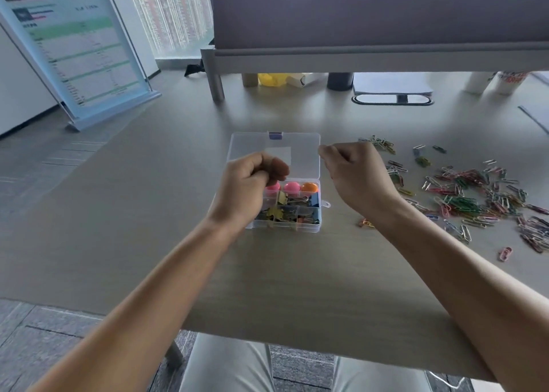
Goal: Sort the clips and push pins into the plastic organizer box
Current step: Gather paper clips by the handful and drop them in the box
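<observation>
A clear plastic organizer box (315, 223) sits open at the table's middle, its lid (303, 146) folded back flat. Round pink and orange push pins (300, 187) fill the back compartments; binder clips (292, 201) lie in the ones in front. My left hand (248, 183) hovers over the box's left side with fingers curled; whether it holds anything is hidden. My right hand (353, 173) hangs just right of the lid, fingers curled under, their contents hidden. A big scatter of coloured paper clips (469, 201) lies on the table to the right.
A grey desk partition (371, 20) on legs closes the back of the table (148, 228). Under it stand a yellow object (271, 79), a dark cup (340, 81), papers and white containers. A cable slot (392, 99) is behind the clips. A display stand (80, 50) is on the floor at left.
</observation>
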